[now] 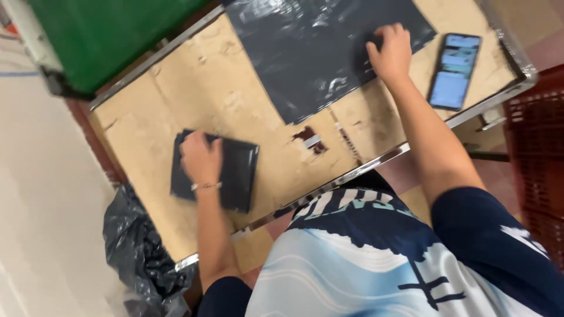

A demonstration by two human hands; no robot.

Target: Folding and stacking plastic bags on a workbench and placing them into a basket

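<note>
My left hand point(201, 157), with a thin bracelet at the wrist, lies on a folded black packet point(238, 170) near the left end of the cardboard-covered table point(217, 94), and its fingers curl over the packet's far edge. My right hand point(390, 51) is farther away. Its fingers are bunched on a large, flat, dark grey plastic bag point(305, 53) spread over the middle of the table, gripping the bag near its right edge.
A phone point(453, 70) with a lit screen lies right of my right hand. The table has a metal rim point(346, 176). A green bin point(100, 35) stands beyond it, a black rubbish bag point(141, 258) hangs at the near left, and a red crate point(540, 152) is at right.
</note>
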